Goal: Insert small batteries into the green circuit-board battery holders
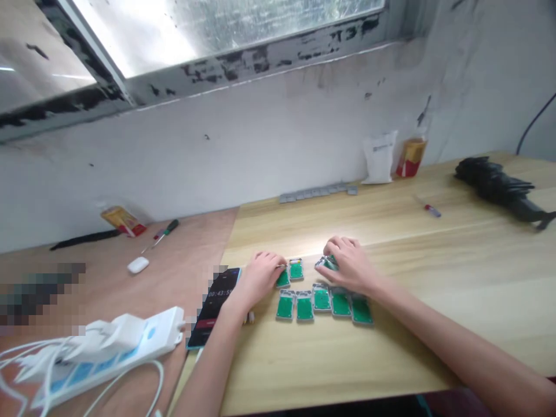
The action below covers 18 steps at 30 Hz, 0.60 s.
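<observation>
green circuit board pinched by right hand

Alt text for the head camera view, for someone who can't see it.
A left hand and right hand work over green circuit boards in grey frames, in rows on a wooden table. The right hand holds one board. A phone and power strip lie nearby.

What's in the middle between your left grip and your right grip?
In the head view, one green circuit board in a grey frame lies on the wooden table between the left grip and the right grip.
</observation>
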Motion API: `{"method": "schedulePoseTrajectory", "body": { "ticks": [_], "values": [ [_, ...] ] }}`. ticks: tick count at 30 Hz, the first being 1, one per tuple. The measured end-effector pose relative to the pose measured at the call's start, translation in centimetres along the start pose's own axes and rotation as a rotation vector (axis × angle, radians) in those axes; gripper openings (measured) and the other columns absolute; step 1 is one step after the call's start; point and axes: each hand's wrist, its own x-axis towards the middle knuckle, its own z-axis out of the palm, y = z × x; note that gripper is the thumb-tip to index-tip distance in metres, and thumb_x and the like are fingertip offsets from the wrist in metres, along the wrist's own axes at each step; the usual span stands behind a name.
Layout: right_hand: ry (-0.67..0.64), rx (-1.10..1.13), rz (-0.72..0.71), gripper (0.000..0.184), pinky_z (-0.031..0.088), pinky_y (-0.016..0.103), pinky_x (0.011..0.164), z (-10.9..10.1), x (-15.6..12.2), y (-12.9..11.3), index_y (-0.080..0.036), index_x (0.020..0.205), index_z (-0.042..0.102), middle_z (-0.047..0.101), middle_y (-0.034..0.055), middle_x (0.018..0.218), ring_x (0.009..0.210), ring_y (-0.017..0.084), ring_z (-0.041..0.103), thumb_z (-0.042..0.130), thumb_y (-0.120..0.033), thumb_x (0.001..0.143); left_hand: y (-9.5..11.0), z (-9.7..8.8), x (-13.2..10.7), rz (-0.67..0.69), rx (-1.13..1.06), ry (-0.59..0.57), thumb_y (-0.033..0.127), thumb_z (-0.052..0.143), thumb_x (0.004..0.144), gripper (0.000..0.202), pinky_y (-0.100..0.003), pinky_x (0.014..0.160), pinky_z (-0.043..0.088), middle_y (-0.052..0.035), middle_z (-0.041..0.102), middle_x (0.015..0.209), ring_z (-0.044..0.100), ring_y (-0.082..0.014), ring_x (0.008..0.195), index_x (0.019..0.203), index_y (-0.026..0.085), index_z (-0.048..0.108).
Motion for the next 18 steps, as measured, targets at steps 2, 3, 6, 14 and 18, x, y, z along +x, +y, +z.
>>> {"method": "schedulePoseTrajectory", "body": {
  "ticks": [2, 3, 6, 14, 18],
  "values": [
    [0.006, 0.061, -0.024, 0.021, 0.037, 0.041, 0.093, 0.0, 0.0, -0.1, -0.022, 0.089, 0.057, 0.061, 0.007, 0.1, 0.098, 0.024, 0.055, 0.057, -0.043, 0.088, -0.2, 0.1, -0.1, -0.01, 0.015, 0.004, 0.019, 0.046, 0.095, 0.017, -0.036, 0.09, 0.043, -0.0036, 0.069, 0.095, 0.061, -0.0199, 0.095, 0.094, 0.02, 0.063],
    [0.003, 0.091, -0.04, 0.019, 0.037, 0.04, 0.093, 0.1, 0.0, -0.2, -0.022, 0.089, 0.057, 0.061, 0.0066, 0.1, 0.098, 0.023, 0.055, 0.057, -0.041, 0.089, -0.3, 0.1, -0.1, -0.017, 0.023, 0.007, 0.019, 0.046, 0.095, 0.017, -0.036, 0.089, 0.043, -0.0038, 0.069, 0.094, 0.061, -0.02, 0.094, 0.092, 0.02, 0.063],
    [-0.006, 0.159, -0.072, 0.015, 0.036, 0.039, 0.093, 0.1, 0.2, -0.7, -0.022, 0.089, 0.059, 0.062, 0.0064, 0.101, 0.099, 0.022, 0.055, 0.057, -0.037, 0.09, -0.7, 0.2, -0.5, -0.041, 0.056, 0.016, 0.019, 0.045, 0.095, 0.018, -0.037, 0.089, 0.041, -0.0048, 0.068, 0.092, 0.061, -0.0208, 0.093, 0.091, 0.02, 0.063],
    [-0.131, 0.233, -0.226, 0.016, 0.034, 0.038, 0.093, 0.4, 2.4, -5.1, -0.021, 0.094, 0.064, 0.066, 0.0052, 0.098, 0.098, 0.021, 0.057, 0.059, -0.036, 0.09, -1.9, -0.7, -2.7, -0.012, 0.094, -0.053, 0.019, 0.049, 0.095, 0.019, -0.036, 0.084, 0.042, -0.0044, 0.068, 0.09, 0.06, -0.0208, 0.088, 0.1, 0.021, 0.068],
    [-0.222, 0.198, -0.298, 0.022, 0.035, 0.036, 0.092, 1.7, 3.7, -6.7, -0.019, 0.095, 0.065, 0.068, 0.0066, 0.098, 0.097, 0.022, 0.058, 0.068, -0.038, 0.084, -1.9, -0.6, -3.5, 0.035, 0.059, -0.087, 0.017, 0.05, 0.095, 0.02, -0.035, 0.083, 0.043, -0.0034, 0.068, 0.089, 0.06, -0.0202, 0.089, 0.101, 0.022, 0.068]
  ]
}}
